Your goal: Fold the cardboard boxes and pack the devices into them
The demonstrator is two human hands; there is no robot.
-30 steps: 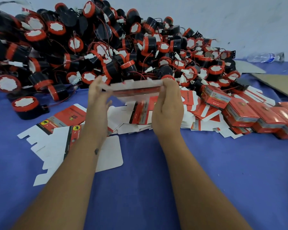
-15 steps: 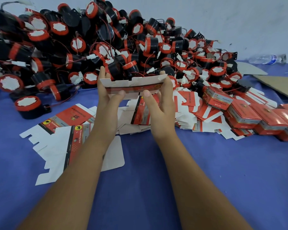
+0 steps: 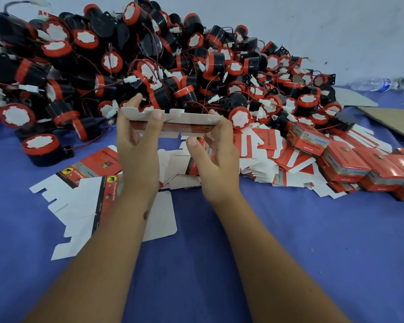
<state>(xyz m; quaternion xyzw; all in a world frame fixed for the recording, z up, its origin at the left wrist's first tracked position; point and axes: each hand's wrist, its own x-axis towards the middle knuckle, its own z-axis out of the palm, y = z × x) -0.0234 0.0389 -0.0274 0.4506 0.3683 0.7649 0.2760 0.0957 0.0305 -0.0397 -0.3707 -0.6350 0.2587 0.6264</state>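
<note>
A flat, unfolded cardboard box blank (image 3: 184, 122) is held edge-on above the blue table, white inside facing up, red print below. My left hand (image 3: 135, 148) grips its left end, thumb on top and fingers behind. My right hand (image 3: 217, 159) holds its right end with fingers behind it and the thumb free below. A big heap of black-and-red round devices (image 3: 149, 66) with red wires lies just behind. More flat blanks (image 3: 84, 197) lie under my left forearm.
A spread of flat red-and-white blanks (image 3: 261, 164) covers the table centre-right. Folded red boxes (image 3: 343, 164) line up at the right. A plastic water bottle (image 3: 376, 83) and brown cardboard sheets (image 3: 387, 120) lie at the far right by the wall.
The blank has tilted flatter and stayed in both hands. My left thumb moved on top of its left part, and my right thumb came off below it.
</note>
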